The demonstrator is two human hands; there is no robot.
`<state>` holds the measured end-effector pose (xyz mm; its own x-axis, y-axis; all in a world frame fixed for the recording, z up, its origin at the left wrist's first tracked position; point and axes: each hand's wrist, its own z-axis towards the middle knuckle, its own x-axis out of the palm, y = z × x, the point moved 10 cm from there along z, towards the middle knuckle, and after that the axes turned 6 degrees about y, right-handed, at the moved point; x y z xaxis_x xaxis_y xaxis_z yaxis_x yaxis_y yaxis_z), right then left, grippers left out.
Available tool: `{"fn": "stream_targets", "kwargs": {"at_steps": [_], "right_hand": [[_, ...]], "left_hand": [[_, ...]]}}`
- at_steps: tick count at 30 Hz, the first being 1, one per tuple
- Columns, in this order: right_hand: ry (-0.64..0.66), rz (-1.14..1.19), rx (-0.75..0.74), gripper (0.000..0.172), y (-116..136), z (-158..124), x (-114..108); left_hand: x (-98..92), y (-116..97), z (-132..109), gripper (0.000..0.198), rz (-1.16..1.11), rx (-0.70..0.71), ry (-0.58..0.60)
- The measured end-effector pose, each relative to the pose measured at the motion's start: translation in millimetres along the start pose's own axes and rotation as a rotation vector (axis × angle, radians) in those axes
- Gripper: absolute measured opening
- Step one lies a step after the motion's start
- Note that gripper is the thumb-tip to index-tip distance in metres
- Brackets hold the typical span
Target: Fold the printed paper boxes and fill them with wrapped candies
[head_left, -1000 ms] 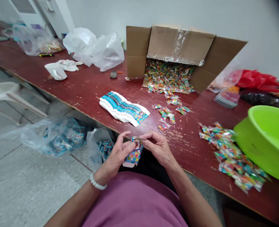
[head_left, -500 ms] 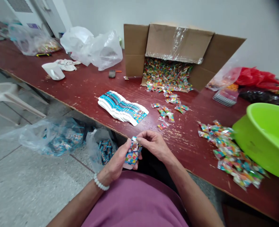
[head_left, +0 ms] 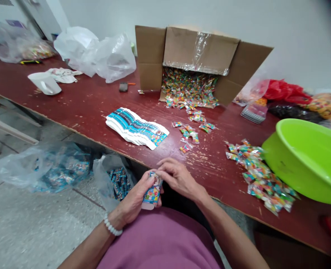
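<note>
A small blue printed candy box (head_left: 152, 195) is gripped in my left hand (head_left: 137, 196), close to my body at the table's front edge. Its white flap sticks out at the lower end. My right hand (head_left: 179, 177) is bent over the upper end, with its thumb and fingertips pressed on the top flap; part of that end is hidden by the fingers. Just beyond my hands lies a fanned stack of flat blue-and-white boxes (head_left: 137, 129). Several wrapped candies (head_left: 189, 133) are scattered to the right of the stack.
An open carton (head_left: 200, 52) spills wrapped candies at the back. On the right, a candy pile (head_left: 266, 175) lies against a green basin (head_left: 288, 164). Below the table's left front edge, plastic bags (head_left: 67, 168) hold blue boxes. A white jug (head_left: 44, 83) stands at left.
My view has turned a little right, so the table's things sit further left. My right fingers have shifted over the box's top end, covering more of it. The left hand keeps its hold.
</note>
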<state>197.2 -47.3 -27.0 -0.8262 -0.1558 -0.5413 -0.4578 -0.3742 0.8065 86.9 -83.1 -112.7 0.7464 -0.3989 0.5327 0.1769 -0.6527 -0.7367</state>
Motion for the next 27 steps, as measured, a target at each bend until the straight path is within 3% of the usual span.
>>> {"fn": "stream_targets", "kwargs": {"at_steps": [2, 4, 6, 8, 11, 14, 16, 21, 27], "right_hand": [[-0.149, -0.11, 0.103, 0.017, -29.2, -0.1, -30.6], [-0.361, -0.319, 0.309, 0.025, -64.4, -8.3, -70.9], [-0.43, -0.498, 0.528, 0.036, -96.4, -17.5, -96.4], [-0.409, -0.531, 0.655, 0.036, -120.3, -23.0, -106.2], [-0.455, -0.238, 0.657, 0.027, -137.1, -27.5, -106.4], [-0.509, 0.056, 0.604, 0.032, -132.0, -29.0, -97.7], [-0.495, 0.168, 0.581, 0.037, -117.5, -28.5, -86.2], [-0.41, 0.624, 0.53, 0.035, -70.9, -22.0, -35.0], [-0.349, 0.596, 0.394, 0.024, -32.9, -9.2, -4.4]], "left_hand": [[-2.6, 10.0, -2.1, 0.042, -0.052, -0.048, 0.024], [-11.5, 17.4, -5.4, 0.034, -0.089, -0.084, 0.021], [-27.7, 17.3, -10.0, 0.031, -0.061, -0.095, -0.01], [-48.3, 6.2, -15.4, 0.034, 0.071, -0.076, -0.043], [-72.4, -15.6, -22.0, 0.042, 0.421, -0.1, 0.0], [-79.9, -10.1, -28.7, 0.032, 0.68, -0.312, 0.205], [-80.7, -6.2, -31.4, 0.024, 0.709, -0.397, 0.274], [-63.5, -29.9, -15.6, 0.035, 0.487, -0.147, 0.125], [-20.9, -32.5, -6.9, 0.037, 0.368, -0.006, 0.132]]}}
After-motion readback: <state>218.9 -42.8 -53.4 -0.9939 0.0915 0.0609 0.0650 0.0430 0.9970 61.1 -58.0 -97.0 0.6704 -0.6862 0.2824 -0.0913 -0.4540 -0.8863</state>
